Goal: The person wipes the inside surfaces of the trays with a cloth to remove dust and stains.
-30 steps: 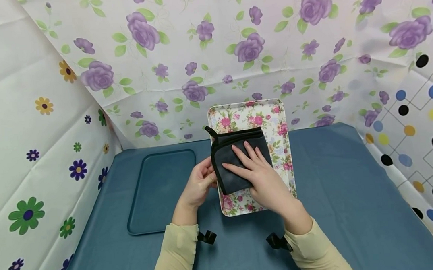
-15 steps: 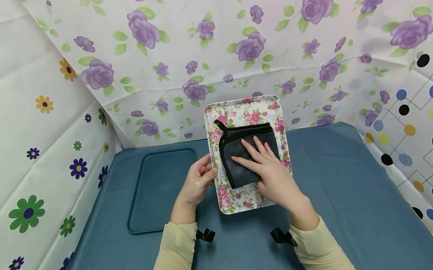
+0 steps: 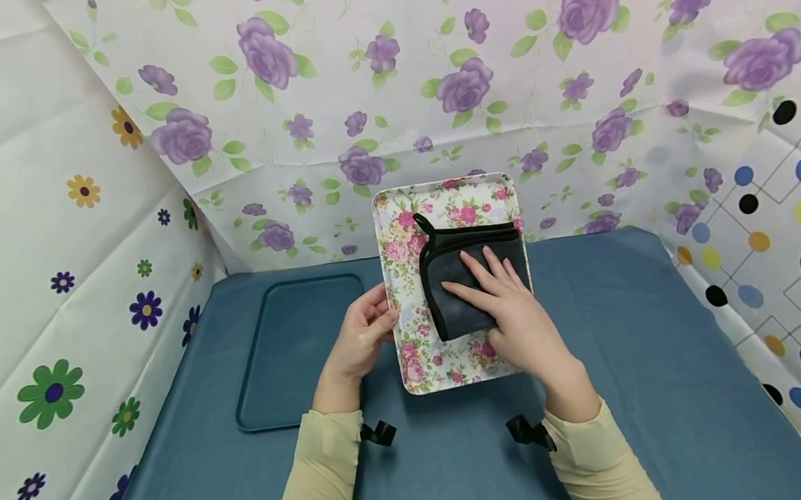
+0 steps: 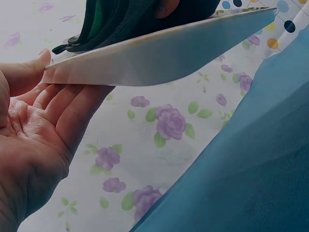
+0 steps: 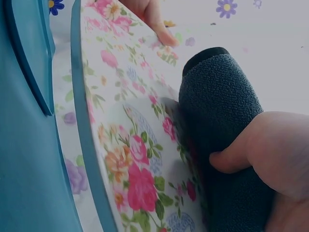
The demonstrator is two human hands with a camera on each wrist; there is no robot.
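Observation:
My left hand (image 3: pixel 357 338) pinches the left edge of a floral tray (image 3: pixel 402 280), thumb at the rim and fingers underneath, as the left wrist view shows. The tray is raised off the table, tilted. On its right part lies a folded dark grey towel (image 3: pixel 449 278) with black edging and a hanging loop at its upper left corner. My right hand (image 3: pixel 517 316) presses on that towel with its fingers spread and fairly straight. In the right wrist view the thumb (image 5: pixel 231 157) lies against the towel's thick, rounded fold.
A plain blue tray (image 3: pixel 297 351) lies flat on the blue tablecloth (image 3: pixel 633 359), left of my left hand. Patterned sheets stand around the table: purple roses on the back sheet (image 3: pixel 304 194), coloured flowers at left, dots at right.
My right hand and the towel have slid rightward across the floral tray. The tray itself has shifted slightly left and up, and the left hand's hold on its edge shows more clearly.

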